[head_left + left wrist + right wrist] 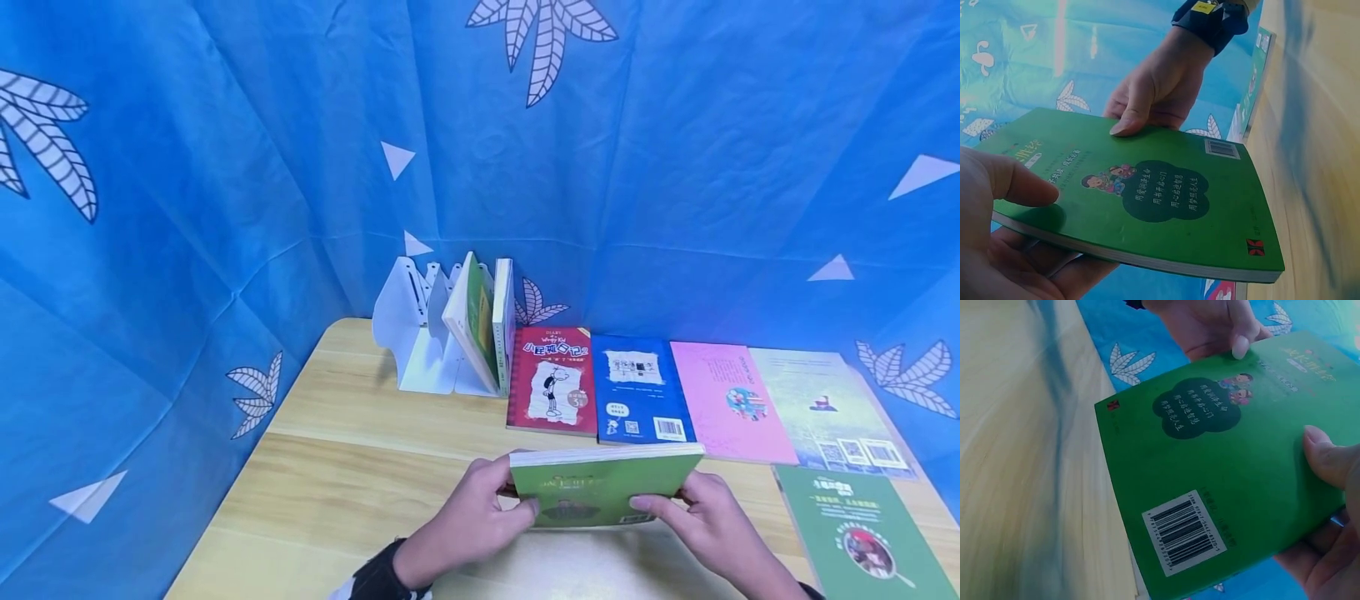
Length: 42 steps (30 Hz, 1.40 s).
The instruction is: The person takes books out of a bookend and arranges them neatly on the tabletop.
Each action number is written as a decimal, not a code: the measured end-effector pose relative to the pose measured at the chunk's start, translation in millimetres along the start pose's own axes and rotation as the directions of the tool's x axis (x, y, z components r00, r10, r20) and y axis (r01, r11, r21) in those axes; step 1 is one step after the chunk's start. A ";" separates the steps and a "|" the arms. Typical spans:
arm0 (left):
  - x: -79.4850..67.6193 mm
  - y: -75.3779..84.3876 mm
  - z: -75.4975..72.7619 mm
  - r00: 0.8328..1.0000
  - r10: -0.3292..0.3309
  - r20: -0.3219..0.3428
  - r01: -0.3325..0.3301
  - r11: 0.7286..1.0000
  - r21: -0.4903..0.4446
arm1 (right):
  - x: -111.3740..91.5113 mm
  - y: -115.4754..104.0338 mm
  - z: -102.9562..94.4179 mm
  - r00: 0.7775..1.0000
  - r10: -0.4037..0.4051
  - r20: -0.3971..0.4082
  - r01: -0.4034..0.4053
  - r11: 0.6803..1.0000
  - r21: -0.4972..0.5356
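A green book (592, 492) is held above the table's front part, tilted, its barcoded cover toward me. My left hand (480, 512) grips one end, thumb on the cover and fingers beneath. At the other end my right hand (708, 521) holds it the same way. In the left wrist view the green book (1166, 194) shows a dark cloud-shaped patch with white writing; the right wrist view shows its barcode (1185, 532) close up. Farther back stands a white book rack (423, 358), with a green book (480, 321) leaning in it and a white-spined book (502, 333) upright at its right.
Right of the rack lie a red book (551, 383), a blue book (643, 392), a pink book (731, 404) and a pale book (828, 408) in a row. Another green book (862, 533) lies in front at the right. A blue patterned cloth (487, 167) hangs behind the wooden table (337, 467).
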<state>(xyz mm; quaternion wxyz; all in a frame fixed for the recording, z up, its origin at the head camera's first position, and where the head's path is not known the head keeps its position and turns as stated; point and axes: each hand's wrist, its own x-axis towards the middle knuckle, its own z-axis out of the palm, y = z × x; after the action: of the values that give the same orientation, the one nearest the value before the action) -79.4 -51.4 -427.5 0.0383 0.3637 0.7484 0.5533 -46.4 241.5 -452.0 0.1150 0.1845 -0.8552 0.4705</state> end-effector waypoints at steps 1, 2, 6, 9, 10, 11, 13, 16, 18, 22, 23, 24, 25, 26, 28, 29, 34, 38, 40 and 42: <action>0.6 -0.2 -0.3 1.000 -0.006 0.003 0.006 1.000 0.001 | -0.4 -0.2 -0.1 1.000 0.011 -0.004 -0.011 1.000 -0.004; 1.1 -0.2 -0.8 1.000 -0.008 0.007 0.008 1.000 0.004 | -1.0 -0.4 -0.3 1.000 0.024 -0.010 -0.024 1.000 -0.009; 2.9 0.2 -3.3 1.000 -0.006 0.029 0.006 1.000 0.008 | -4.2 -0.7 -1.2 0.997 0.080 -0.021 -0.080 0.997 -0.008; 4.1 1.6 -6.0 0.999 -0.022 0.031 0.022 1.000 0.000 | -6.0 -0.5 -1.2 0.996 0.089 -0.031 -0.089 0.996 0.004; 4.5 2.2 -7.0 0.999 -0.038 0.028 0.038 0.999 -0.008 | -6.3 -0.4 -1.2 0.996 0.082 -0.035 -0.082 0.997 0.004; 4.7 2.8 -7.9 0.998 -0.060 0.025 0.061 0.998 -0.016 | -6.5 -0.2 -1.2 0.996 0.073 -0.042 -0.073 0.997 0.003; 5.6 4.1 -9.8 0.995 -0.100 0.016 0.101 0.994 -0.035 | -7.1 0.1 -1.5 0.997 0.063 -0.053 -0.063 0.998 0.000; 6.2 5.7 -12.9 0.990 -0.142 0.000 0.142 0.987 -0.072 | -8.6 1.3 -3.0 0.996 0.074 -0.056 -0.075 0.997 -0.010; 6.8 5.3 -15.6 0.990 -0.144 -0.013 0.142 0.985 -0.097 | -10.1 2.7 -3.9 0.995 0.090 -0.052 -0.091 0.996 -0.008; 8.1 3.5 -23.2 0.988 -0.143 -0.052 0.135 0.983 -0.125 | -12.1 4.9 -5.4 0.993 0.110 -0.045 -0.110 0.994 -0.002; 8.5 2.9 -25.4 0.987 -0.150 -0.062 0.141 0.982 -0.129 | -12.3 5.0 -5.7 0.992 0.114 -0.046 -0.114 0.993 -0.004; 8.9 2.7 -27.6 0.985 -0.157 -0.074 0.146 0.980 -0.132 | -12.2 5.0 -6.1 0.991 0.125 -0.043 -0.126 0.992 -0.006; 9.4 2.5 -29.7 0.982 -0.166 -0.087 0.153 0.978 -0.138 | -12.0 4.9 -6.6 0.989 0.143 -0.040 -0.144 0.990 -0.012; 9.8 2.2 -31.7 0.979 -0.176 -0.099 0.161 0.976 -0.146 | -11.8 4.9 -7.1 0.985 0.166 -0.034 -0.167 0.986 -0.019; 10.9 1.2 -35.2 0.975 -0.184 -0.128 0.164 0.974 -0.154 | -11.5 4.9 -8.1 0.976 0.215 -0.023 -0.216 0.976 -0.027; 11.6 0.4 -36.9 0.972 -0.185 -0.144 0.162 0.974 -0.156 | -11.4 5.1 -8.5 0.972 0.236 -0.016 -0.236 0.971 -0.030; 15.3 -4.9 -45.1 0.953 -0.193 -0.231 0.160 0.975 -0.155 | -12.6 6.6 -10.7 0.966 0.260 0.006 -0.260 0.966 -0.019; 18.9 -13.1 -51.6 0.920 -0.228 -0.318 0.182 0.968 -0.170 | -14.0 8.3 -12.4 0.966 0.257 0.019 -0.257 0.966 0.001; 20.4 -17.8 -54.9 0.898 -0.247 -0.364 0.193 0.965 -0.180 | -14.6 9.0 -13.2 0.958 0.285 0.032 -0.285 0.958 0.005; 21.8 -22.6 -58.2 0.874 -0.263 -0.409 0.204 0.962 -0.184 | -15.4 9.7 -13.9 0.945 0.323 0.048 -0.324 0.946 0.011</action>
<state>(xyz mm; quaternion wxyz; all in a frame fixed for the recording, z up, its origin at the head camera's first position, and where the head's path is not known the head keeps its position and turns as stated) -133.4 -88.0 -417.0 -0.0361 0.1363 0.7378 0.6601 -36.3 261.2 -457.7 0.0153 0.0535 -0.8718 0.4868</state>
